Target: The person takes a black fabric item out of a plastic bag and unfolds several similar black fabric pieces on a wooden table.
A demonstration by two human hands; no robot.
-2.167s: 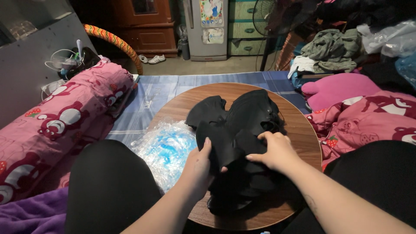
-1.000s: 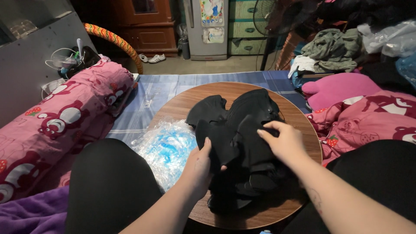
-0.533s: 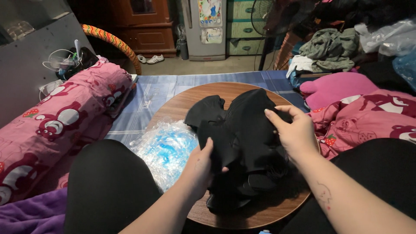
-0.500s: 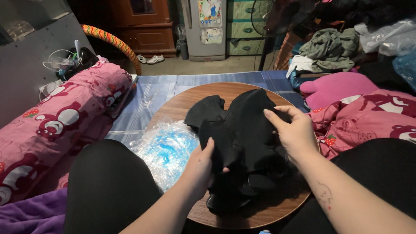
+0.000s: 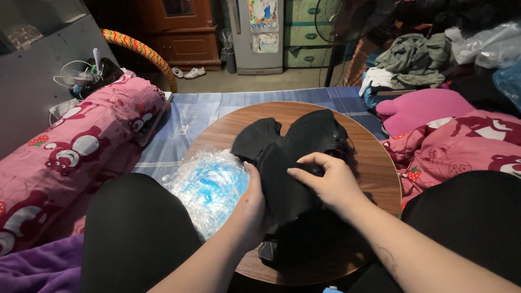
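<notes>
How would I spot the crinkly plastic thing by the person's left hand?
Find the round wooden table between the person's knees. At its left edge, beside the left hand, lies a clear plastic bag. It is shiny and blue-tinted, unlike the matte black fabric pieces next to it.

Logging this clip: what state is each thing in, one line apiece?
Black cloth: heaped on the round table, partly folded.
Left hand: gripping the cloth's left edge.
Right hand: laid on top of the cloth, fingers curled.
Plastic bag: crumpled, lying at the table's left edge.
Pink bolster: lying on the mat.
</notes>
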